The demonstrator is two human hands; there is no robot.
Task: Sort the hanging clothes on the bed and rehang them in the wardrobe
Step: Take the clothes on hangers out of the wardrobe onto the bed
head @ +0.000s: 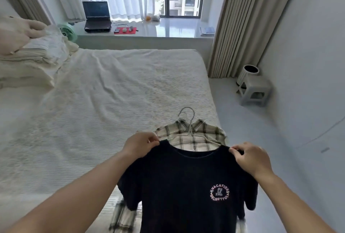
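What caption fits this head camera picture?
Both hands, left and right, pinch a black T-shirt over a plaid shirt.

2 forearms are showing in the head view, entering from the lower left and lower right corners of the frame. Both forearms are showing bare from the frame edge to the wrist; no sleeve, cuff or glove is covering them. The left hand (141, 144) is showing its back and knuckles to the camera. The right hand (251, 158) is likewise showing its back, with 1 thumb visible along its inner edge. No watch, ring, bracelet or strap is appearing on either wrist or on any visible finger. Fingernails are appearing short where they are visible. The upper arms, torso and legs are lying outside the frame.
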